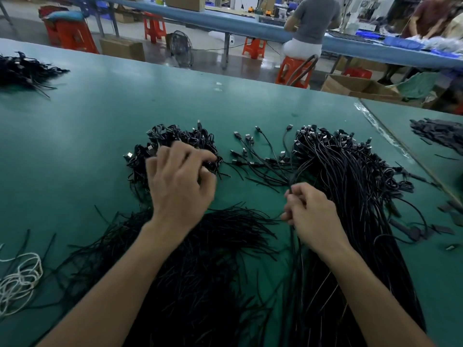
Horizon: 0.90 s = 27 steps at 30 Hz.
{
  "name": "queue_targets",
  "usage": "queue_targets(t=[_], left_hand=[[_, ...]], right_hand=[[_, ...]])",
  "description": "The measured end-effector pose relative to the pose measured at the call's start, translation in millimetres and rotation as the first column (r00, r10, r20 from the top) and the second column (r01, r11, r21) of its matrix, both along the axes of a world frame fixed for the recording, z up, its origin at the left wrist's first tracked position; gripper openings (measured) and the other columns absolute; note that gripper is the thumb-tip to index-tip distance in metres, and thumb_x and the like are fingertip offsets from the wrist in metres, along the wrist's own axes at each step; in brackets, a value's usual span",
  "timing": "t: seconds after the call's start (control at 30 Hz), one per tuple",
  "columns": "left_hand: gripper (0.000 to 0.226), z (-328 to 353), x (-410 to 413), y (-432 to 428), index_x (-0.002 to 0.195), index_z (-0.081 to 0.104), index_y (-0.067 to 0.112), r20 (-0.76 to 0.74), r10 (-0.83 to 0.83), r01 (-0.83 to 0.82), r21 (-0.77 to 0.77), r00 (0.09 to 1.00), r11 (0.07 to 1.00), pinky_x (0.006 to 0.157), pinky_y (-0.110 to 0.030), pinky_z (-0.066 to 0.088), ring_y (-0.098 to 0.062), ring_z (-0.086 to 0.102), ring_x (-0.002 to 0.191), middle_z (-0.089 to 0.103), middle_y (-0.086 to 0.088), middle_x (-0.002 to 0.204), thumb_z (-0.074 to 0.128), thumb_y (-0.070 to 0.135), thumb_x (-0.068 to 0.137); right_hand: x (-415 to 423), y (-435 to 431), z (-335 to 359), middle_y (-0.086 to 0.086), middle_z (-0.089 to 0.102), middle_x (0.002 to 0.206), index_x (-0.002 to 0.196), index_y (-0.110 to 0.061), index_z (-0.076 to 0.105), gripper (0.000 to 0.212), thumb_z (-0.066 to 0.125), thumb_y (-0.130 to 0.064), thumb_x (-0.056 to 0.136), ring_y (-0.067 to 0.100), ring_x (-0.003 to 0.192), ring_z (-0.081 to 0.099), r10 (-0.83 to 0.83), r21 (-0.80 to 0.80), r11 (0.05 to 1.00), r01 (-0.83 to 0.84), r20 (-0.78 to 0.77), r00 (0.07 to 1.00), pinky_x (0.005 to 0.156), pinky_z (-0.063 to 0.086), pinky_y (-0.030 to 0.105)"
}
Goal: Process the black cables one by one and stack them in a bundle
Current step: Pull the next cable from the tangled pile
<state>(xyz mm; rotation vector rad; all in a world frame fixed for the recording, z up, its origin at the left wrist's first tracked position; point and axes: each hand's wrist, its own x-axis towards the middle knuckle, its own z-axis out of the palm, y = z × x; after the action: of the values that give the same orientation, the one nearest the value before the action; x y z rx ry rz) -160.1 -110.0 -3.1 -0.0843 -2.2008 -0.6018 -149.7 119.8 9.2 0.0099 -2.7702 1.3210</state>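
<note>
Gripping stacked bundle (180, 139), left hand (180, 186); right hand (313, 214) pinches black cable (292, 178) beside loose pile (350, 171)

A green counter (100, 108) is bounded at the far side by a glossy grey floor (213, 58), on which orange plastic stools (154, 27), cardboard boxes (122, 48) and a floor fan (183, 50) are set. Beyond, a long blue counter (200, 20) is attended by a seated person (313, 21) in grey.

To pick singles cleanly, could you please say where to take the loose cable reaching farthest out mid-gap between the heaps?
Probably the bare cord just behind the plug of the loose cable, pinched from above, across the cord: that stretch lies flat and alone on the table, while its tail crosses other cables.
</note>
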Motion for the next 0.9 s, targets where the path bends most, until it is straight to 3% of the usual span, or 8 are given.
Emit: queue_targets(t=[0.13,0.2,0.3,0.43,0.57,0.7,0.8,0.9], left_hand=[[0.066,-6,17,25,0.145,0.047,0.023,0.203,-0.423,0.428,0.023,0.883,0.904,0.1,-0.029,0.037,-0.017,0.043,0.109,0.048,-0.004,0.124,0.057,0.024,0.08],[0.06,-11,19,28,0.148,0.046,0.026,0.239,-0.494,0.49,0.079,0.836,0.868,0.105,-0.024,0.032,-0.017,0.041,0.117,0.044,-0.004,0.136,0.059,0.027,0.088],[0.033,-16,19,26,0.117,0.07,0.022,0.177,-0.462,0.402,0.293,0.869,0.868,0.103,-0.028,0.04,-0.013,0.05,0.115,0.055,0.002,0.127,0.042,0.036,0.105],[0.024,-15,17,8,0.088,0.06,0.037,0.119,-0.357,0.238,0.548,0.927,0.802,0.071,-0.032,0.054,-0.014,0.064,0.079,0.068,0.005,0.089,0.041,0.037,0.102],[0.031,-2,22,-10,0.074,0.061,0.024,0.065,-0.272,0.21,0.474,0.96,0.855,0.04,-0.015,0.029,-0.01,0.043,0.044,0.048,0.012,0.053,0.053,0.041,0.099],[0.034,16,36,-6,0.065,0.06,0.023,0.165,-0.322,0.286,0.208,0.932,0.935,0.043,-0.018,0.034,-0.01,0.044,0.041,0.051,0.014,0.05,0.057,0.042,0.093],[0.041,25,44,3,0.063,0.051,0.022,0.332,-0.397,0.389,0.094,0.856,0.916,0.047,-0.03,0.037,-0.011,0.046,0.047,0.049,0.006,0.052,0.035,0.048,0.089],[0.051,24,43,11,0.064,0.044,0.015,0.423,-0.403,0.418,0.063,0.811,0.906,0.054,-0.039,0.037,-0.018,0.046,0.054,0.046,-0.002,0.057,0.024,0.05,0.096]], right_hand=[[30,-31,25,-0.01,0.055,0.065,0.091,-0.024,0.064,0.017,0.055,-0.012,0.099,0.003,0.05,0.046,0.32,0.014,0.947,-0.321,-0.135,0.938,0.049,0.036,0.012],[45,-43,33,-0.015,0.055,0.067,0.088,-0.024,0.067,0.01,0.061,-0.021,0.096,0.003,0.063,0.052,0.463,0.056,0.885,-0.462,-0.202,0.863,0.059,0.038,0.011],[54,-39,37,-0.01,0.059,0.074,0.081,-0.026,0.068,0.016,0.063,-0.035,0.094,0.01,0.072,0.057,0.457,0.059,0.887,-0.459,-0.272,0.847,0.063,0.042,0.016],[42,-10,33,-0.016,0.06,0.068,0.077,-0.022,0.065,0.021,0.058,-0.03,0.095,0.0,0.057,0.052,0.135,-0.079,0.983,-0.168,-0.318,0.938,0.05,0.038,0.008],[19,28,17,-0.01,0.054,0.061,0.076,-0.019,0.063,0.026,0.057,-0.029,0.099,0.0,0.054,0.05,0.017,0.235,0.972,0.016,-0.134,0.991,0.051,0.039,0.01],[21,30,5,-0.013,0.06,0.123,0.125,-0.03,0.059,0.032,0.053,-0.045,0.097,0.004,0.11,0.056,0.147,0.515,0.832,-0.206,0.153,0.977,0.098,0.049,0.03],[29,8,7,-0.033,0.039,0.139,0.144,-0.043,0.037,0.059,0.049,-0.065,0.091,-0.008,0.134,0.032,0.373,0.349,0.861,-0.37,0.063,0.926,0.112,0.029,0.023],[36,-11,12,-0.025,0.063,0.108,0.115,-0.034,0.064,0.035,0.046,-0.057,0.097,-0.004,0.106,0.058,0.442,0.138,0.895,-0.425,-0.146,0.885,0.087,0.043,0.012]])
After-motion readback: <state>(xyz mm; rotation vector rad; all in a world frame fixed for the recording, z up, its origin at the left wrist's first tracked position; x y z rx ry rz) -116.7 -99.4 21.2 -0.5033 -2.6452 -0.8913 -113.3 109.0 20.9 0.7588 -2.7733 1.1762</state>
